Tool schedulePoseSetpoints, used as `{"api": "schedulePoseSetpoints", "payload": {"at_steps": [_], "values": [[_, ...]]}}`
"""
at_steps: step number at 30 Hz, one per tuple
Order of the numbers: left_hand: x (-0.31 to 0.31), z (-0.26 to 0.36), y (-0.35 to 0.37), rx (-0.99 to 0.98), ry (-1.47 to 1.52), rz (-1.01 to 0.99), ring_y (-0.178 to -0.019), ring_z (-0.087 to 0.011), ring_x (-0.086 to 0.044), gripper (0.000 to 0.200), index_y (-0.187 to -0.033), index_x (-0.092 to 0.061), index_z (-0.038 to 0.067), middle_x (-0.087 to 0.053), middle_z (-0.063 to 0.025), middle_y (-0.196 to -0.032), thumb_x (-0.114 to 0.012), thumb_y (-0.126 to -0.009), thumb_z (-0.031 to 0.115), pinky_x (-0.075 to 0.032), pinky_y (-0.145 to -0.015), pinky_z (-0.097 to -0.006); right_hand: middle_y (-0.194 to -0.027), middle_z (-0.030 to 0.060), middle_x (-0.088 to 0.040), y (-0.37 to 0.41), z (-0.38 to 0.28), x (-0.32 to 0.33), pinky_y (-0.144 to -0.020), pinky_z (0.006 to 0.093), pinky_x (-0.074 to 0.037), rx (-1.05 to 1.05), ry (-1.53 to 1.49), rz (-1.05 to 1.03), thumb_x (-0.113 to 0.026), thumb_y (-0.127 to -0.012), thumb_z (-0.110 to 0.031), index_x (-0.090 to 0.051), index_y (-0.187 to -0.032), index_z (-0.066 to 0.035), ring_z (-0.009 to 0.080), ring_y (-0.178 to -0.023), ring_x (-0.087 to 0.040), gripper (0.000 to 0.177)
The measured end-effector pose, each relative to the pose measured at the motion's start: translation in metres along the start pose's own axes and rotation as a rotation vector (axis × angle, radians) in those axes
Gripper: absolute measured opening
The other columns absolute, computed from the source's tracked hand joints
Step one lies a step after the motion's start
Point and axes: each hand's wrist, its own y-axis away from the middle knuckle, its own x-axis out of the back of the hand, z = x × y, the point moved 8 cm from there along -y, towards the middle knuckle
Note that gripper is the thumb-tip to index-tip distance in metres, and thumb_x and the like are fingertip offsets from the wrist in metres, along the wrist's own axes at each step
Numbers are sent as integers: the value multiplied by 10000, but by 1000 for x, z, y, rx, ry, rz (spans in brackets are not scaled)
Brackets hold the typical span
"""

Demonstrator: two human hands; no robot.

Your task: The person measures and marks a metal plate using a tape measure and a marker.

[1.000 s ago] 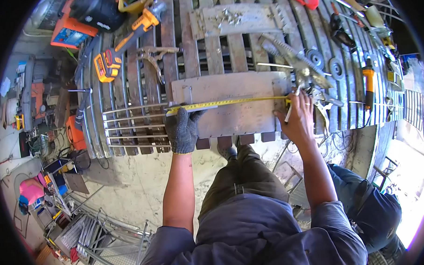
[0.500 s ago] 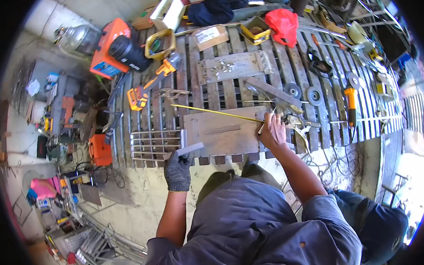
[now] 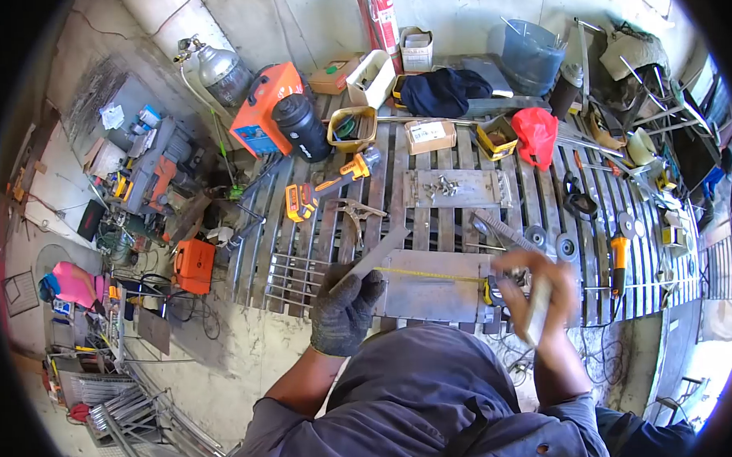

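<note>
My left hand (image 3: 342, 314), in a dark knitted glove, is closed around a flat metal bar (image 3: 381, 256) that slants up to the right. Bare and smeared by motion, my right hand (image 3: 537, 291) is raised at the right, with a pale flat strip (image 3: 537, 313) in its grip; its exact kind is blurred. Between the hands, a metal plate (image 3: 429, 303) lies on the slatted bench. Across the plate runs the yellow blade of a tape measure (image 3: 491, 291), whose case rests at the plate's right edge, partly beside my right hand.
A metal grid (image 3: 291, 279) lies left of the plate. Beyond are locking pliers (image 3: 356, 215), a yellow cordless grinder (image 3: 332, 185), a plate with small metal parts (image 3: 453, 189) and grinding discs (image 3: 566, 246). A corded orange tool (image 3: 619, 260) lies at the right.
The view has tilted up. My right hand has let go of the tape measure and come up with a pale strip. My left hand has lifted the metal bar off the bench edge.
</note>
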Motion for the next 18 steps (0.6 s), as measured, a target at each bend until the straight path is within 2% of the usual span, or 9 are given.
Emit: {"api": "schedulePoseSetpoints", "payload": {"at_steps": [2,3,5,6,8,13,16,17,18], "values": [[-5,-2,-7,52,26,11,-1120,-263,-758,29,-1078,-686,63,-778,-140,-1160,-673,-1054,52,-632,-1021,-441,-1036,209,-757,-30,-73,3,-724,474,-618,69,-598,-121,-807,-980,-147,-464,-1161,-87,350,-897,-765,392],[-9,-3,-10,68,78,-41,-1135,-277,-745,146,-1199,-712,20,-765,-168,-1203,-628,-1081,39,-617,-1028,-411,-1024,191,-746,-42,-106,6,-687,487,-617,63,-837,-152,-763,-1007,-177,-486,-1195,-95,339,-860,-745,344],[-3,-8,-16,98,103,-26,-1134,-276,-745,160,-1214,-709,22,-763,-169,-1208,-605,-1094,42,-619,-1027,-411,-1007,133,-702,-63,-151,4,-622,484,-585,-66,-1099,-102,-581,-1102,-220,-653,-1250,-85,303,-794,-669,213],[-3,-10,-18,111,115,-43,-1131,-278,-746,161,-1218,-706,15,-761,-177,-1207,-608,-1098,57,-623,-1023,-413,-1065,155,-710,-84,-160,0,-654,502,-598,-112,-1102,-246,-529,-1119,-205,-618,-1340,-94,327,-840,-699,263],[1,-12,-20,134,135,-66,-1124,-282,-748,172,-1225,-702,1,-758,-193,-1206,-614,-1104,88,-633,-1014,-417,-1095,192,-727,-92,-152,-7,-713,513,-608,-207,-1047,-312,-530,-1109,-190,-584,-1363,-83,350,-877,-736,280],[30,-17,-30,272,315,26,-1080,-327,-759,281,-1206,-682,-70,-753,-237,-1181,-629,-1118,193,-674,-952,-429,-994,225,-761,-2,-57,-27,-828,452,-590,-425,-661,-31,-774,-972,-140,-595,-1102,-11,324,-849,-761,256],[64,-20,-33,275,342,201,-1089,-334,-753,332,-1222,-667,-88,-743,-245,-1196,-613,-1126,226,-669,-962,-437,-1033,134,-762,77,76,-57,-869,366,-570,-477,-65,-129,-862,-879,20,-597,-1129,-41,266,-876,-754,369],[69,-26,-32,311,351,191,-1095,-333,-749,327,-1222,-664,-91,-741,-247,-1194,-617,-1121,217,-664,-974,-435,-1088,162,-756,143,139,-71,-884,374,-584,-632,-52,-187,-855,-906,-16,-600,-1130,-41,309,-942,-762,340],[72,-32,-32,349,357,178,-1100,-332,-746,322,-1221,-662,-95,-738,-249,-1193,-621,-1117,207,-659,-986,-432,-1065,180,-749,178,162,-82,-851,430,-592,-609,75,-332,-782,-935,-22,-591,-1127,-57,348,-939,-761,273]]}}
